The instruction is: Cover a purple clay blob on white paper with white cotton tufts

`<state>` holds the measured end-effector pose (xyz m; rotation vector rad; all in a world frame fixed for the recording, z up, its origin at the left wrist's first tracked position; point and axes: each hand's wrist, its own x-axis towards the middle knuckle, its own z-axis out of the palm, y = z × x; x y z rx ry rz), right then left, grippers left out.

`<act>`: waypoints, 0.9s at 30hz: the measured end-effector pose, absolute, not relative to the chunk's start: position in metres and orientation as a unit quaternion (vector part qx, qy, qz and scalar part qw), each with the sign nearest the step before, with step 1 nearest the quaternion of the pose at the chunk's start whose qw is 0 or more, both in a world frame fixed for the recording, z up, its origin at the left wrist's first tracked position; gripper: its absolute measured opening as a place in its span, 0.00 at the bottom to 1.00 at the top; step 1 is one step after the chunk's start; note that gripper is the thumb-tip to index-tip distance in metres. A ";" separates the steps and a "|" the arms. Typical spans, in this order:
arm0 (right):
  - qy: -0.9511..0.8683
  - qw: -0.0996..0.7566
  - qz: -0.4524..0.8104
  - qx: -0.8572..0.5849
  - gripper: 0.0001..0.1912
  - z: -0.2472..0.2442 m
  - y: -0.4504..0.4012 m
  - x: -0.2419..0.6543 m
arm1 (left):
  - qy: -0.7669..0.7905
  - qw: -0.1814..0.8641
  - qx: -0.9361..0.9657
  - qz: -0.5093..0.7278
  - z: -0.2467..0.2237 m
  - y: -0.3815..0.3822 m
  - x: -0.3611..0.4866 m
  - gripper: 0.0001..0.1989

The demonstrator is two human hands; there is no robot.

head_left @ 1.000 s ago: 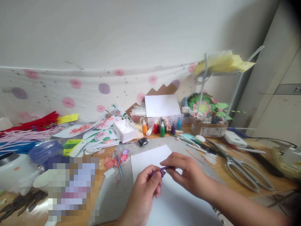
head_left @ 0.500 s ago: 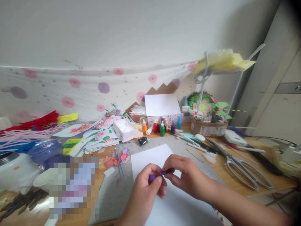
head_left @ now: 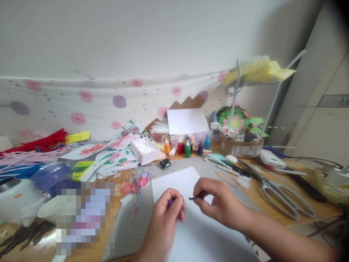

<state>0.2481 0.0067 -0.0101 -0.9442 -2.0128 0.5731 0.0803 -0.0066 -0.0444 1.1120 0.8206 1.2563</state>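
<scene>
My left hand (head_left: 168, 211) is closed around a small purple object (head_left: 170, 202), mostly hidden by the fingers. To its right, my right hand (head_left: 215, 199) pinches a small dark purple piece (head_left: 195, 198) whose thin tip points left. A short gap separates the two hands. Both are above a large white sheet of paper (head_left: 176, 182), which lies on a grey mat (head_left: 131, 222).
Left of the mat are a palette (head_left: 135, 185) and a blue brush (head_left: 138, 191). Paint bottles (head_left: 188, 149) and a white box (head_left: 145, 151) stand behind. Large scissors (head_left: 280, 196) and a box of pens (head_left: 241, 148) are on the right.
My hands have moved apart. The dark purple piece in my right hand is now away from the purple object in my left, whose fingers have closed further over it.
</scene>
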 end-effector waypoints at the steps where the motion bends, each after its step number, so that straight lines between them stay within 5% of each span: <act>1: -0.784 0.420 0.235 -0.391 0.04 -0.010 0.009 0.250 | 0.344 0.611 0.439 0.561 -0.044 -0.005 0.079 0.08; 11: -0.684 0.444 0.453 -0.361 0.12 -0.014 0.014 0.252 | 0.330 0.680 0.251 0.605 -0.040 0.004 0.072 0.08; 18: -0.677 0.425 0.457 -0.389 0.10 -0.012 0.013 0.252 | 0.260 0.756 0.206 0.565 -0.040 0.003 0.071 0.07; 27: -0.696 0.403 0.435 -0.405 0.10 -0.008 0.012 0.251 | 0.242 0.735 0.202 0.601 -0.039 0.004 0.073 0.20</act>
